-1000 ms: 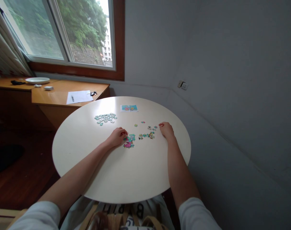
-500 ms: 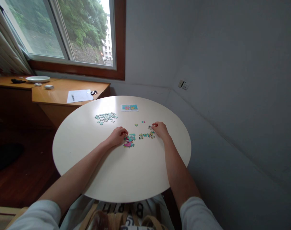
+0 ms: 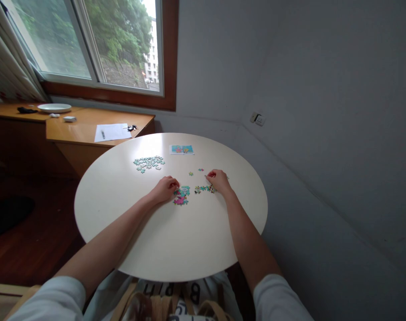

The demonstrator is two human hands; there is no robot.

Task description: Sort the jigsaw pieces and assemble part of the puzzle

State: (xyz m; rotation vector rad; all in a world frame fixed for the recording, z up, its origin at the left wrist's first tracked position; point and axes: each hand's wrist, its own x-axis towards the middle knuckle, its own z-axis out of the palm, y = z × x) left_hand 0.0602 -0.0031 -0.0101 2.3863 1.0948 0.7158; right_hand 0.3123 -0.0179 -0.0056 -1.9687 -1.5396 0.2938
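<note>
On the round white table [image 3: 169,240] lies a small joined puzzle patch [image 3: 181,196] in teal and pink. My left hand [image 3: 164,188] rests curled at its left edge, fingertips touching it. A second cluster of joined pieces [image 3: 203,189] lies to the right. My right hand [image 3: 218,180] is curled over that cluster's right end, fingertips pinched on small pieces that I cannot make out. Two loose pieces [image 3: 195,171] lie just beyond. A pile of teal pieces [image 3: 148,162] sits farther back left, and a reference picture [image 3: 181,149] lies near the far edge.
A wooden desk [image 3: 82,133] under the window holds a sheet of paper [image 3: 112,132], keys, a white plate [image 3: 54,107] and small items. Grey walls close in on the right, with a socket [image 3: 257,118]. A bag sits on my lap at the bottom.
My right hand has slid left from the table's right side onto the right cluster of pieces and curled. My left hand has stayed on the teal and pink patch.
</note>
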